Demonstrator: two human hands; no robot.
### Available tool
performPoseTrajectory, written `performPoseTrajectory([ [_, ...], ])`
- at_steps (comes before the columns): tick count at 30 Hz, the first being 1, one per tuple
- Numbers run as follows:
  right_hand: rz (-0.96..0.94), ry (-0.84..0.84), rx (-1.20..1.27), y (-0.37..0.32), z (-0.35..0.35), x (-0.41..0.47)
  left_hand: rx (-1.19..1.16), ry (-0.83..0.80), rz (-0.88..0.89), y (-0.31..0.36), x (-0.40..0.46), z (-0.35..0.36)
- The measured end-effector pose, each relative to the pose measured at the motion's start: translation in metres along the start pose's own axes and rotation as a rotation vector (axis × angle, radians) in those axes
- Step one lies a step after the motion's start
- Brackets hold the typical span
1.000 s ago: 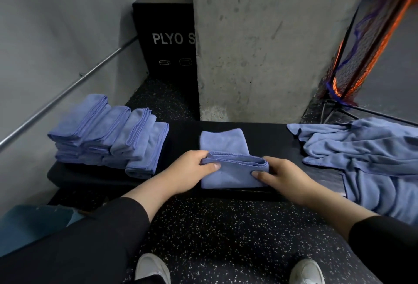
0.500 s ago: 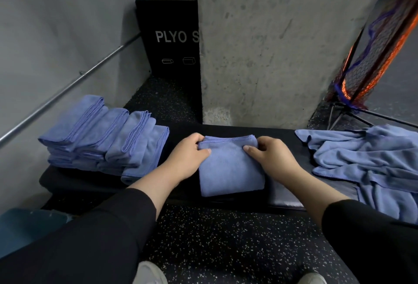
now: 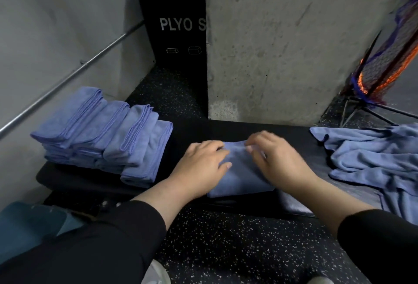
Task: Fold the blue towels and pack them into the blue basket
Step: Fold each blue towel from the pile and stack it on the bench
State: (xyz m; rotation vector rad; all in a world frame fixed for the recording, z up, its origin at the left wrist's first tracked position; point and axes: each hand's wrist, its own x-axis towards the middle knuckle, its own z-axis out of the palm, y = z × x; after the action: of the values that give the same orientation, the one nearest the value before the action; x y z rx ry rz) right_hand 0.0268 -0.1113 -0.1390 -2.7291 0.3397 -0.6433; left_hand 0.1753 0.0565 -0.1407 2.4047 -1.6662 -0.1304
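Under both hands, left hand point(image 3: 201, 161) and right hand point(image 3: 274, 159) press flat, fingers spread, on 1 folded towel point(image 3: 239, 177); soft, limp, best gripped at folded edges.

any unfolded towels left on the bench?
Yes, a heap of unfolded towels lies at the right end of the bench, apart from the folded stack on the left.

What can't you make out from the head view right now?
- Right hand: motion-blurred, grip on the folded towel unclear.
- Blue shape at lower left: cut by the frame edge and a sleeve; can't confirm it's the basket.
- Unfolded towels: cut off right, count unknown.
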Motion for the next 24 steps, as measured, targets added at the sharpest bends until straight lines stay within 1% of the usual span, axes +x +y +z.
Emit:
performPoseTrajectory([
  [1,-0.013,-0.12,-0.041,-0.001,0.006,-0.009,0.032,-0.092,-0.01,-0.001,-0.003,0.006],
  [3,0.05,-0.416,-0.08,-0.001,0.014,-0.025,0.064,-0.239,-0.032,-0.003,-0.008,0.015],
  [4,0.086,-0.523,-0.086,0.001,0.016,-0.029,0.068,-0.269,-0.036,-0.005,-0.01,0.017],
  [5,0.104,-0.574,-0.08,0.004,0.016,-0.031,0.07,-0.28,-0.037,-0.005,-0.01,0.017],
  [6,0.109,-0.579,-0.066,0.007,0.014,-0.032,0.069,-0.281,-0.038,-0.005,-0.011,0.017],
  [8,0.086,-0.514,-0.035,0.013,0.008,-0.035,0.064,-0.278,-0.039,-0.004,-0.011,0.016],
  [11,-0.046,-0.359,-0.042,0.024,0.001,-0.049,0.052,-0.279,-0.036,-0.005,-0.01,0.016],
  [13,-0.091,-0.35,-0.058,0.03,-0.002,-0.057,0.039,-0.271,-0.043,-0.005,-0.009,0.015],
  [16,-0.067,-0.369,-0.061,0.03,-0.001,-0.059,0.033,-0.201,-0.012,-0.002,-0.008,0.009],
  [18,-0.056,-0.31,-0.065,0.025,0.001,-0.056,0.052,-0.15,0.049,0.001,-0.011,0.005],
  [20,-0.03,-0.26,-0.078,0.017,-0.001,-0.051,0.071,-0.152,0.091,0.005,-0.019,0.001],
  [22,-0.008,-0.251,-0.089,0.009,-0.005,-0.046,0.092,-0.146,0.105,0.009,-0.03,0.0],
  [24,0.007,-0.265,-0.072,0.003,-0.012,-0.043,0.058,-0.049,0.113,0.009,-0.038,0.002],
])
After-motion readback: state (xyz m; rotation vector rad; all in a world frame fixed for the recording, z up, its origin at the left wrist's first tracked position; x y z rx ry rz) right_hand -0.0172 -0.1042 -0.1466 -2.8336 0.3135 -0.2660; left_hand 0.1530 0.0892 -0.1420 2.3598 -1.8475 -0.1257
